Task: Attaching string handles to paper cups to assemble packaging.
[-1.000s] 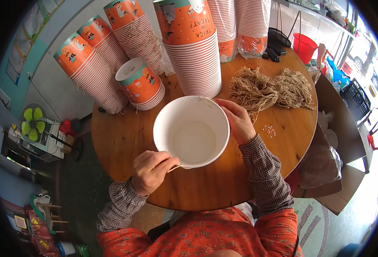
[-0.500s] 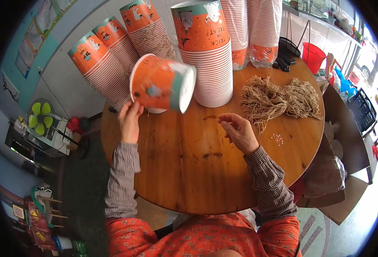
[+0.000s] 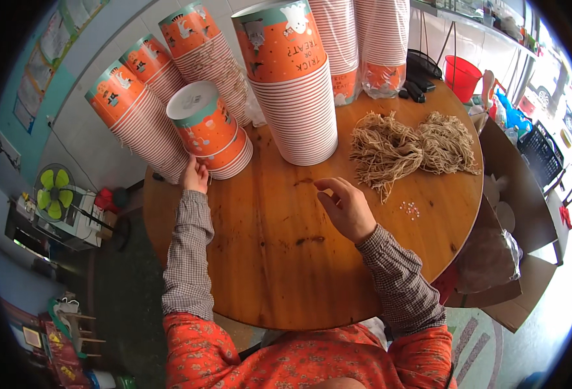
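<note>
An orange paper bucket (image 3: 209,133) with a teal band and a white base sits upside down on a short stack of like buckets (image 3: 234,162) at the left of the table. My left hand (image 3: 195,176) pinches its lower rim. Over the middle of the table hovers my right hand (image 3: 345,206), thumb and curled fingers apart, with nothing seen in it. Between and beyond my hands rises a tall stack of upside-down buckets (image 3: 296,110). Two bundles of tan paper twine (image 3: 390,149) lie to its right.
More bucket stacks (image 3: 140,123) stand at the left, twine hanging along their sides. Plastic-wrapped stacks (image 3: 384,52) stand at the back. Small pale pink bits (image 3: 409,209) lie near the twine. Cardboard boxes (image 3: 519,259) and a red pail (image 3: 461,78) stand beyond the table's right edge.
The bucket in my left hand has gone from tilted in the air to upside down on the short stack. My right hand stays over the table, its thumb and fingers now wider apart.
</note>
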{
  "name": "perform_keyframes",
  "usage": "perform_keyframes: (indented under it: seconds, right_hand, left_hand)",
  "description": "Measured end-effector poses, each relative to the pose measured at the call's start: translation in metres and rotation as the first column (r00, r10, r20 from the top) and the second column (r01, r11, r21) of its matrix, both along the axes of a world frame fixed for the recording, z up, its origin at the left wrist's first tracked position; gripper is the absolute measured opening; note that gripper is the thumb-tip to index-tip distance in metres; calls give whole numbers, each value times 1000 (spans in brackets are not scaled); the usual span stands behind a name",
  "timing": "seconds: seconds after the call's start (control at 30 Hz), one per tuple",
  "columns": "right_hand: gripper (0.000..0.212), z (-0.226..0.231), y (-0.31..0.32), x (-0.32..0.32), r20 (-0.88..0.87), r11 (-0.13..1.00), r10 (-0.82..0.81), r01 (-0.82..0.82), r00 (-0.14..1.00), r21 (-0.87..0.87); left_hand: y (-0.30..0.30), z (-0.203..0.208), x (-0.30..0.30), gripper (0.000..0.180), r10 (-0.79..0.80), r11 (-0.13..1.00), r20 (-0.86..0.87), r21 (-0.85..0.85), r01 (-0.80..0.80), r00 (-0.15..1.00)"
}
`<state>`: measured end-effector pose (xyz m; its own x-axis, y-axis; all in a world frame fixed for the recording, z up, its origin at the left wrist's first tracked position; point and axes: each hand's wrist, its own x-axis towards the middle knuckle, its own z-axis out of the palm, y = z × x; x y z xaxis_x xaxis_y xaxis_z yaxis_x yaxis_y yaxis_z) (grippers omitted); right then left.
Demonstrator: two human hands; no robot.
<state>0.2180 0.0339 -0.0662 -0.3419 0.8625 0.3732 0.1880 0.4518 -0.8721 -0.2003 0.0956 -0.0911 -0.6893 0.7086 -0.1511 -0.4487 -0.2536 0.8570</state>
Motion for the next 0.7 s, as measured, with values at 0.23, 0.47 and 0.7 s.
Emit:
perform_keyframes:
  seconds: [0.23, 0.47, 0.7]
  right_hand:
    - [24, -17, 5, 0, 95, 983, -52, 34, 994, 183]
    - [24, -25, 11, -7, 136, 981, -77, 51, 988, 189]
    - [20, -43, 22, -9, 203, 973, -144, 101, 968, 208]
  left_hand:
    - [-6, 49, 48, 87, 275, 958, -871, 211, -196, 406]
    - [36, 67, 1, 71, 104, 985, -994, 98, -142, 39]
    - [40, 35, -5, 75, 185, 977, -982, 180, -113, 39]
